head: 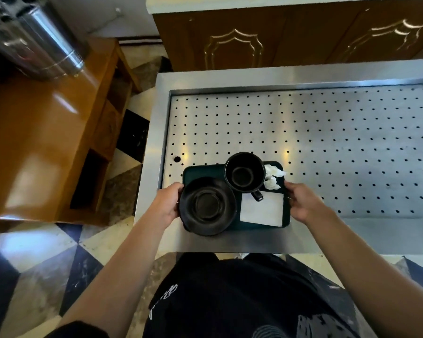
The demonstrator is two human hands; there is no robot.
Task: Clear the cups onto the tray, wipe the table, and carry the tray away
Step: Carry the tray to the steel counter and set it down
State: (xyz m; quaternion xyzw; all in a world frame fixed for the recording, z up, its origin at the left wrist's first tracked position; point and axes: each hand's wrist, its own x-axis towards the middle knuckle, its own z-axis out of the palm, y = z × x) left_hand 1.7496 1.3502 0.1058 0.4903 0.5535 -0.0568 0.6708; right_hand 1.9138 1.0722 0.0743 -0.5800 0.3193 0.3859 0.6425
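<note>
- The tray (193,170), dark and rectangular, sits at lower centre of the frame, over the near left corner of a perforated steel counter (327,132); its long axis runs left to right across the picture.
- The left hand (165,203) is closed on the tray's left short edge, and the right hand (303,202) is closed on the right short edge, so the tray lies straight between them, neither hand nearer than the other.
- Load: a black cup (244,172) stands upright at the tray's upper middle, handle pointing toward the bottom of the frame; a black saucer (208,206) at the tray's lower left overhangs its edge, close to the left hand; a white napkin (263,208) lies flat at lower right; crumpled tissue (272,178) sits at upper right.
- Whether the tray rests on the counter or hangs just above it cannot be told.
- Judgement: the clearing looks done and this is the carrying step. Any coming move turns on keeping the long axis level, since the heavier saucer and cup sit toward the left.
</note>
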